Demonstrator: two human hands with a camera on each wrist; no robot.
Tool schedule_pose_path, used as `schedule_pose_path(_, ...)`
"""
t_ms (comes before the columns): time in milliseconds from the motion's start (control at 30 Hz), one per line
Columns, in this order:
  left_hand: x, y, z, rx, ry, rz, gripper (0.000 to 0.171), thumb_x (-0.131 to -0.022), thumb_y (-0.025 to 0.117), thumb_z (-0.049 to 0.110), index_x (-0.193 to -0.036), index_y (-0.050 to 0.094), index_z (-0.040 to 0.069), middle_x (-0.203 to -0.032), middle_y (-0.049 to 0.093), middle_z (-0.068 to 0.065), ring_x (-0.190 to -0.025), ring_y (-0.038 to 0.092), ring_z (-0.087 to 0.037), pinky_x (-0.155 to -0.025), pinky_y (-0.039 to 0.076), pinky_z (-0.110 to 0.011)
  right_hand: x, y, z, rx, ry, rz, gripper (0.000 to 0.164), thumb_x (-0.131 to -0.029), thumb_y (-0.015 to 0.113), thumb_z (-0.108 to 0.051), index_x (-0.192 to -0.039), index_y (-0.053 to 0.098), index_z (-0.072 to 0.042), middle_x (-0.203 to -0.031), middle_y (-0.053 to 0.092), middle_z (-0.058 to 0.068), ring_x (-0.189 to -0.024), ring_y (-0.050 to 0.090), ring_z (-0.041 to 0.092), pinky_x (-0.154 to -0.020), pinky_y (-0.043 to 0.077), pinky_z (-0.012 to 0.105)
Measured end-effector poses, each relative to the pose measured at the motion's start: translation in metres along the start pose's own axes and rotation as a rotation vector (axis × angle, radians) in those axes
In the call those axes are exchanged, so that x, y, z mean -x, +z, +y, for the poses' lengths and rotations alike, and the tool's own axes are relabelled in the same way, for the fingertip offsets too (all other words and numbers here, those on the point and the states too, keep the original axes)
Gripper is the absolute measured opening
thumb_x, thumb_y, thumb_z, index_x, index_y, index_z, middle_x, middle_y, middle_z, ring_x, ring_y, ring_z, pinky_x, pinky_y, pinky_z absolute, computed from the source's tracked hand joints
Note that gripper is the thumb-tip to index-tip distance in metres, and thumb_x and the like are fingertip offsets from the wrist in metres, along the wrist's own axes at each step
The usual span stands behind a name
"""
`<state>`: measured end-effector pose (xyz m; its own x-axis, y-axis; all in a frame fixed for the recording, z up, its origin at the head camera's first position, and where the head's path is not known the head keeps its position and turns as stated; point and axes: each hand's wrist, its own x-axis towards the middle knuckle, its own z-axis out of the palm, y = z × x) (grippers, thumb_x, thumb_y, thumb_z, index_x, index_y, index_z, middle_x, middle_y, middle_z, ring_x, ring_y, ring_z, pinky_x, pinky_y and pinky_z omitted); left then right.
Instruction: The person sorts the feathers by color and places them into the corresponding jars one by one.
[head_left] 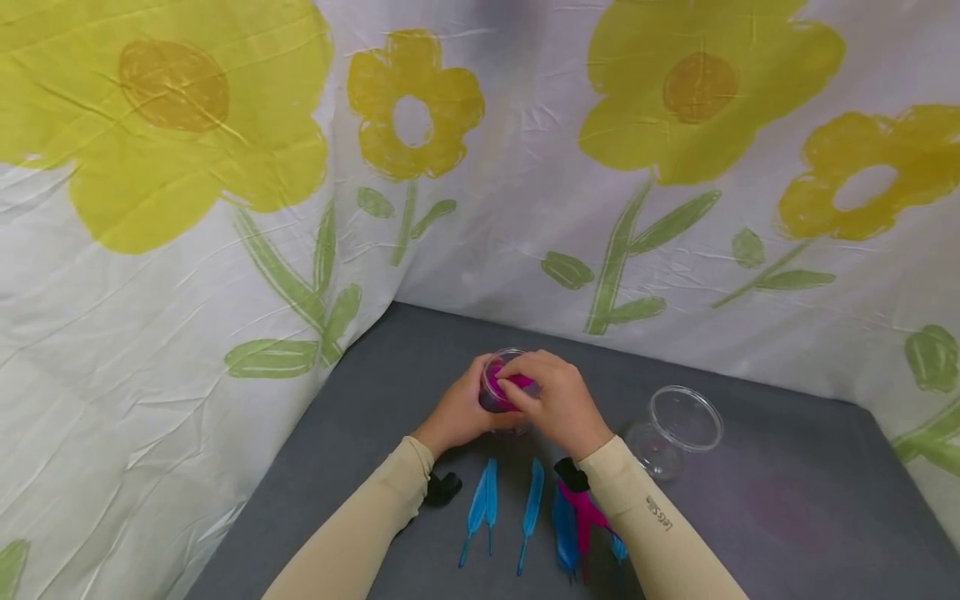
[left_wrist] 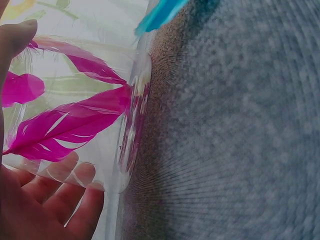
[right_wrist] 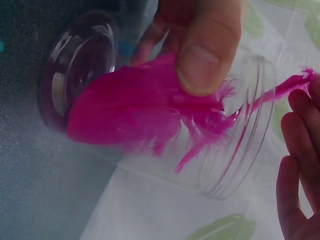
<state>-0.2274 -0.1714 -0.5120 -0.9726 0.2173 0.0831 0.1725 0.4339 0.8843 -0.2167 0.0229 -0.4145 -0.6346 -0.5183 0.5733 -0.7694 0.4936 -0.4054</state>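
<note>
My left hand [head_left: 459, 404] grips a clear plastic jar [left_wrist: 107, 60], its fingers wrapped around the wall and its thumb across the near side. Several pink feathers [left_wrist: 75, 120] show through the wall. At the jar's mouth, my right hand [head_left: 553, 398] pinches a pink feather [right_wrist: 285, 89] whose end sticks out past the rim. Closer to me, blue feathers [head_left: 532, 508] lie on the dark grey table, with more pink feathers [head_left: 584, 515] beside the right forearm, partly hidden by the sleeve.
A second clear jar [head_left: 657, 454] stands to the right of the hands, its round rim uppermost. White cloth with yellow flowers [head_left: 408, 117] hangs behind and left of the grey table [head_left: 780, 467]. A dark strap [head_left: 444, 490] shows below the left wrist.
</note>
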Motion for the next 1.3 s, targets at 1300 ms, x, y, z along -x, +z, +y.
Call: schedule_pose_path(1300,-0.003,0.003,-0.006,0.032,0.016,0.030,0.102,-0.078,0.094,0.056,-0.159,0.038,0.029,-0.154,0.057,0.005,-0.140,0.059,-0.024,-0.116,0.055,-0.051,0.061,-0.047,0.008,0.179,0.041,0.016,0.013,-0.093,0.087,-0.016,-0.106,0.082,-0.015,-0.104,0.080,-0.003,-0.098,0.074,0.018,-0.089,0.064,0.042)
